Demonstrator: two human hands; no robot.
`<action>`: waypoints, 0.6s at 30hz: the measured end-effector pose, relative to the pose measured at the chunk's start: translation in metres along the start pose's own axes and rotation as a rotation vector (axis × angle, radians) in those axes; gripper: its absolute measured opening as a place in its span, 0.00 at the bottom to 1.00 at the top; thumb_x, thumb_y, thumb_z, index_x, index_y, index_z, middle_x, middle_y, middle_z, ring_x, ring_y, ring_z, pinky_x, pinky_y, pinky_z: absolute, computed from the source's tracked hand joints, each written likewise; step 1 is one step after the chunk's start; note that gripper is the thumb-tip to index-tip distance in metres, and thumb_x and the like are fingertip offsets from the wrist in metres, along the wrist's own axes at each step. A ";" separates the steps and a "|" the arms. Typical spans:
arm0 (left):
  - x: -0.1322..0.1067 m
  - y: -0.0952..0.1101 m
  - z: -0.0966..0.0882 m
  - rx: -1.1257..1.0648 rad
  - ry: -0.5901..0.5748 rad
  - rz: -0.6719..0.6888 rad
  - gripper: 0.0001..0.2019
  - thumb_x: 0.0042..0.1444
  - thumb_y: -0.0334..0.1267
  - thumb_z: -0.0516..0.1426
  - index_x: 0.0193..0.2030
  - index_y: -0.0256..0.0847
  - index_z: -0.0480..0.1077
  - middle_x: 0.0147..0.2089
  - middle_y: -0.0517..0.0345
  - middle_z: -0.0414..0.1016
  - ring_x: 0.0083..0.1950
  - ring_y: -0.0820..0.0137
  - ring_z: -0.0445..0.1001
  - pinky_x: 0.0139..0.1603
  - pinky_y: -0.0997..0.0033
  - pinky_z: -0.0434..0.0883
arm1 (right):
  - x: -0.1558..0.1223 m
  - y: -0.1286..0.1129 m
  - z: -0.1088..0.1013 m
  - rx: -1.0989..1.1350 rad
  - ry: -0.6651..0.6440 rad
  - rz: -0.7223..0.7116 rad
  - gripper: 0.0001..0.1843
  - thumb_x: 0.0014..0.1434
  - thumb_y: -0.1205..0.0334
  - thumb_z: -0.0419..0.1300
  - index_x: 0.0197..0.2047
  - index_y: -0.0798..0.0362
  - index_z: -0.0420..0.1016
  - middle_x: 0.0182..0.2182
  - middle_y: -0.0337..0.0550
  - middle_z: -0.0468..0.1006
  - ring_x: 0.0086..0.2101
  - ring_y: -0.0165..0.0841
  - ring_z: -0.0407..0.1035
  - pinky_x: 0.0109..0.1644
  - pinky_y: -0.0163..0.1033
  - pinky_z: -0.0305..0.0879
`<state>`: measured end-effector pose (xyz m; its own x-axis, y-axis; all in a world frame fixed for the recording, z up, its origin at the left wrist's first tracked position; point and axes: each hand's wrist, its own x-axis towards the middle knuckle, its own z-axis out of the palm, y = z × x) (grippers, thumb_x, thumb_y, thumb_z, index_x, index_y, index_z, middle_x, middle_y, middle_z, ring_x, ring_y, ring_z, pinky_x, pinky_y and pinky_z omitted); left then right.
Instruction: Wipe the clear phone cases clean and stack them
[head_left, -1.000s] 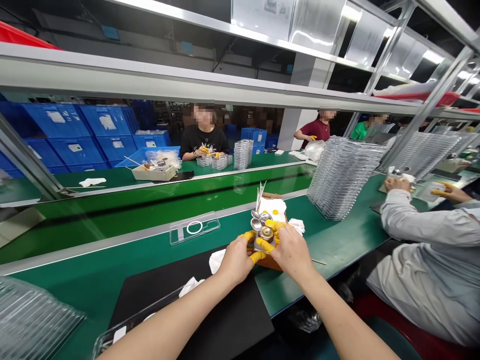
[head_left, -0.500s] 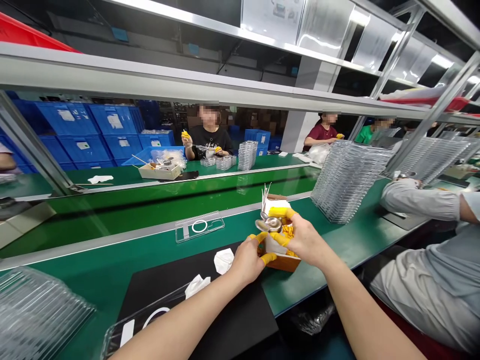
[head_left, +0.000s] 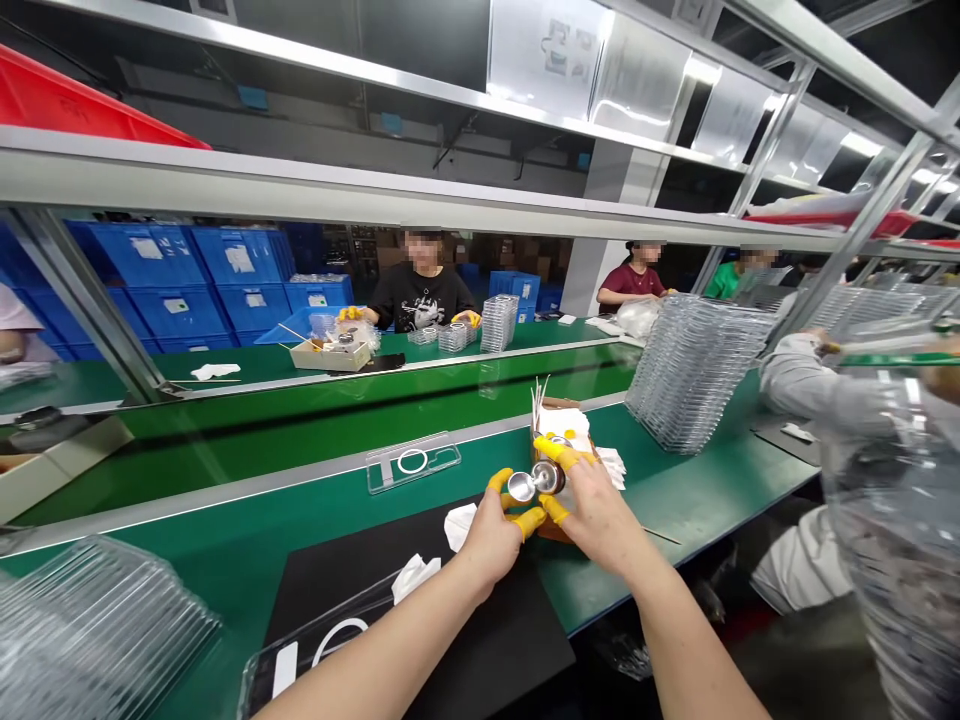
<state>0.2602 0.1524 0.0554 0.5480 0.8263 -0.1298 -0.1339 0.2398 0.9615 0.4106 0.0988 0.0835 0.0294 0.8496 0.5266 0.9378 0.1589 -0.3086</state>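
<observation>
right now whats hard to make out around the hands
All in the head view:
Two round metal pieces between the left hand and right hand: partly hidden by yellow finger cots.
Cardboard box: contents hidden by hands and white tissue.
Co-worker's sleeve: partly blocked by clear plastic cases, blurred, cut off at right edge.

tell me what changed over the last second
The left hand and right hand have drawn the round silver metal pieces toward the person, in front of the brown cardboard box, still holding them. The person on the right has raised a clear plastic tray. The stacked clear trays stayed put.
</observation>
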 end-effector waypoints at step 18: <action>-0.087 0.031 -0.025 -0.131 -0.076 -0.035 0.22 0.49 0.48 0.66 0.46 0.37 0.72 0.40 0.50 0.75 0.38 0.65 0.77 0.39 0.67 0.74 | -0.089 -0.094 0.038 0.997 0.151 0.359 0.34 0.60 0.43 0.57 0.66 0.42 0.54 0.54 0.53 0.70 0.47 0.45 0.71 0.45 0.48 0.73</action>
<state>0.1878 0.1009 0.0901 0.6145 0.7766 -0.1390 -0.2179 0.3364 0.9162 0.3062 0.0271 0.0350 0.3540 0.8682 0.3477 0.1616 0.3093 -0.9371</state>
